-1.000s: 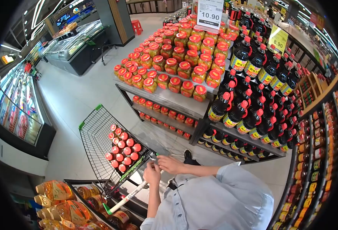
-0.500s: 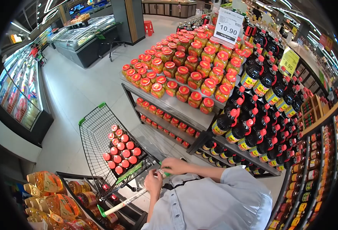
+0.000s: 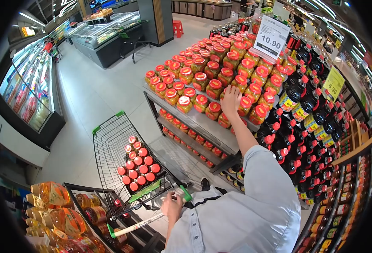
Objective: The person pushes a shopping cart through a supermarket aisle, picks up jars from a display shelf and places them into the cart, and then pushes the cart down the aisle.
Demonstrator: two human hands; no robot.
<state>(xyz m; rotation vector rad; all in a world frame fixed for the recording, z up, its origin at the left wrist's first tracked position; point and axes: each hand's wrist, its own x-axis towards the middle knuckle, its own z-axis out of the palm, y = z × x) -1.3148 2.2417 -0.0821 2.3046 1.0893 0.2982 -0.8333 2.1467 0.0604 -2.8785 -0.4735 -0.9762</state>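
My right hand (image 3: 231, 100) reaches over the front rows of red-lidded jars (image 3: 200, 80) on the display, its fingers bent over a jar there. The palm side is hidden, so its hold cannot be made out. Near the green end of the cart handle (image 3: 146, 222), my left hand (image 3: 172, 205) is held with curled fingers; what lies between them is too small to tell. The wire shopping cart (image 3: 110, 145) holds a cluster of red-capped jars (image 3: 138, 165).
Dark bottles with red caps (image 3: 293, 95) stand right of the jars, below a yellow price sign (image 3: 333, 84). A white price sign (image 3: 271, 38) rises above the jars. Large oil bottles (image 3: 68, 219) are at lower left. A lit refrigerated case (image 3: 28, 95) lines the left.
My right hand has left the cart handle and moved up and forward to the jars. My left hand stays near the handle. The view has shifted, so the display sits further right.
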